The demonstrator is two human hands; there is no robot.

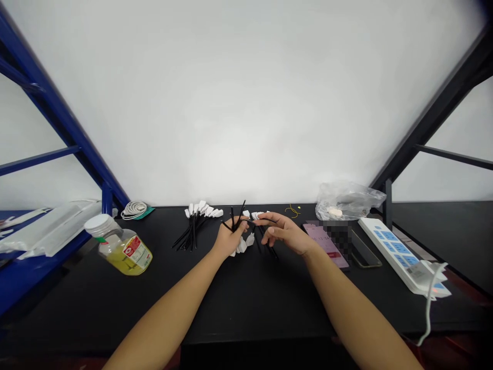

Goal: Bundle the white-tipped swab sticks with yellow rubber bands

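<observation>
My left hand (226, 240) is closed around a bunch of thin black sticks (238, 221). Their black ends fan out above the thumb, while white tag-like ends (242, 245) poke out below the fingers. Close by on the right, my right hand (287, 234) has its fingertips pinched on one thin black stick that reaches toward the left hand. A loose pile of similar white-ended black sticks (192, 231) lies left of my hands. More such sticks (273, 252) rest on the table, partly hidden under my right hand.
A clear jar of yellow contents (127, 252) stands left on the black table (246, 313), with a coiled white cable (134, 209) behind. At right lie a lit phone (327, 246), a dark phone (365, 252), a power strip (400, 254) and a clear plastic bag (348, 200). Yellow bands (294, 210) lie near the wall.
</observation>
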